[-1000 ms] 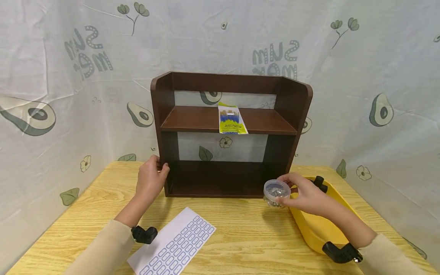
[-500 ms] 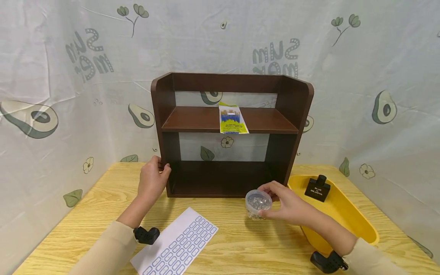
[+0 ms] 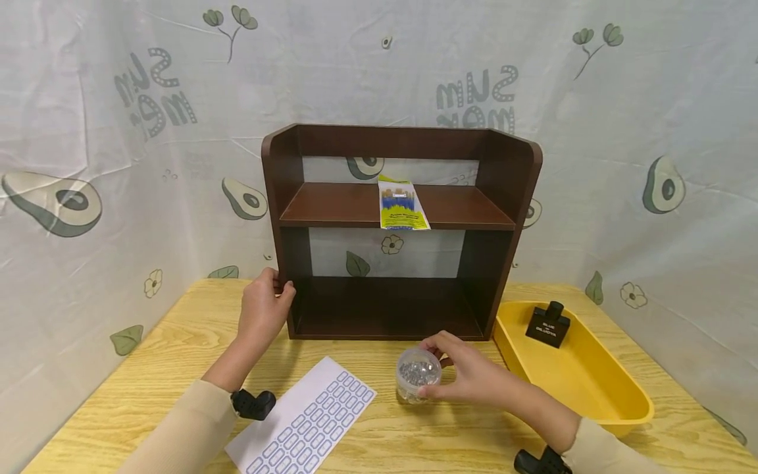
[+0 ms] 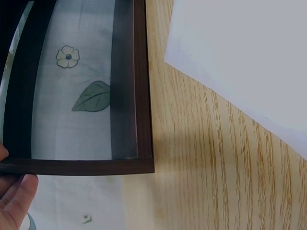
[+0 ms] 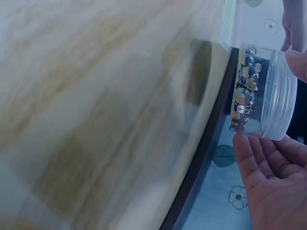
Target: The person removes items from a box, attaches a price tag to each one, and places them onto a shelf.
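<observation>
My left hand grips the left side panel of a dark brown two-tier shelf. In the left wrist view, the fingers and thumb sit on either side of the panel's edge. My right hand holds a round clear jar with a translucent lid, between thumb and fingers. Small shiny metallic pieces fill part of that jar. It is close over the table in front of the shelf, with its lid tipped toward the head camera.
A blue-and-yellow brush packet lies on the upper shelf, overhanging its front. At the right, a yellow tray holds a black square bottle. A sheet of blue-bordered labels lies front left on the wooden table.
My right hand has carried the jar leftward and closer from beside the yellow tray. The black bottle in the tray now shows fully. My left hand keeps its hold on the shelf.
</observation>
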Demonstrator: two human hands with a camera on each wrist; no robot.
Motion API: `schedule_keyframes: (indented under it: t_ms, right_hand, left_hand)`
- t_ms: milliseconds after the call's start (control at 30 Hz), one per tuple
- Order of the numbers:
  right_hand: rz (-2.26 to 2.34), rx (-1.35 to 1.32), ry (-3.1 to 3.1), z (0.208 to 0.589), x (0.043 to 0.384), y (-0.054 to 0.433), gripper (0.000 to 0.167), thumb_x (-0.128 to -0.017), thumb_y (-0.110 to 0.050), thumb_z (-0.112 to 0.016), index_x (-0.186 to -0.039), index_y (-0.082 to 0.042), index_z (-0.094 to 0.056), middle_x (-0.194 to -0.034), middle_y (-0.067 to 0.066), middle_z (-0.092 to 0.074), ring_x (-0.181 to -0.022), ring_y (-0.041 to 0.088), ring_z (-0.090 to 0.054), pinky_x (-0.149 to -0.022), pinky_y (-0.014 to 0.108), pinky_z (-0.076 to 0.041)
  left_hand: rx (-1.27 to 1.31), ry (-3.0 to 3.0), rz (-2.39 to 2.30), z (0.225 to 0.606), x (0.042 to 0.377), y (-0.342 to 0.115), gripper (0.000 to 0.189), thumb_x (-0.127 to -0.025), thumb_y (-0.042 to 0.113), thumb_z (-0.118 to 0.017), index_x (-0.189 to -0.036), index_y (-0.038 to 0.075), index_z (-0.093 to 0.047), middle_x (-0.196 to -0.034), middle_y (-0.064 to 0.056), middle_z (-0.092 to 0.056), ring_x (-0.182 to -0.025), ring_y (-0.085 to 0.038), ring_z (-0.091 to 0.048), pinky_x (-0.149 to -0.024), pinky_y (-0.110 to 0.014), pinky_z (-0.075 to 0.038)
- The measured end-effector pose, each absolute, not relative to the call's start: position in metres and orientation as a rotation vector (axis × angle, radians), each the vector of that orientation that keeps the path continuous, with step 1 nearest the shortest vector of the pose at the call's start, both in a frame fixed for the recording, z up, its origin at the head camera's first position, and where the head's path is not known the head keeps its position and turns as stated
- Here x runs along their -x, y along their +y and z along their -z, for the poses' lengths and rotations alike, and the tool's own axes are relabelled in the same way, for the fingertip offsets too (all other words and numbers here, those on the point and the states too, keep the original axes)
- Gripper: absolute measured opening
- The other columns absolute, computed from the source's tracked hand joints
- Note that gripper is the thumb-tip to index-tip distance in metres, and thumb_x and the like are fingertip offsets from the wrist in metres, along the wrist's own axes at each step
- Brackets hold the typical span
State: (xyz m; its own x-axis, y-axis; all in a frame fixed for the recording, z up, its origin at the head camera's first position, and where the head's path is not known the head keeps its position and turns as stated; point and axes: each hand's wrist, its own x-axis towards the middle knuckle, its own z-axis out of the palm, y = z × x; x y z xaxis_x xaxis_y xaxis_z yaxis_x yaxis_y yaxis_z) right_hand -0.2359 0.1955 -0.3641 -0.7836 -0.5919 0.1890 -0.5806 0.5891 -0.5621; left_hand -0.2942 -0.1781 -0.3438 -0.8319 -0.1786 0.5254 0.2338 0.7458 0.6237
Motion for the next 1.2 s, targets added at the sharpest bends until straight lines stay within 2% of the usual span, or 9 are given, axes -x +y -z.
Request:
schedule_keyframes:
  t_ms: [433,1200]
  right_hand:
    - [0.936,1.077,2.761,0.376,0.233,0.185,0.065,-0.086,-0.049,-0.085,-0.131,-0.009,-0.061,-0.121,-0.001,-0.064,-0.109,0.013,-0.061,-0.095,0.028,-0.057]
    - [0.971,1.015,2.682,0.384,0.231,0.179,0.06,-0.089,-0.047,-0.082,-0.13,-0.009,-0.06,-0.124,0.001,-0.064,-0.109,0.015,-0.062,-0.093,0.025,-0.056]
  left_hand:
    - [0.043,-2.367,0.943,0.343,0.294,-0.177,0.024,-0.101,0.013,-0.059,-0.111,-0.009,-0.061,-0.106,-0.029,-0.072,-0.098,-0.041,-0.073,-0.081,-0.052,-0.061]
    - [0.032,-2.383,0.941,0.344,0.295,-0.178,0.025,-0.102,0.015,-0.059,-0.113,-0.007,-0.06,-0.106,-0.028,-0.072,-0.097,-0.04,-0.073,-0.079,-0.05,-0.061]
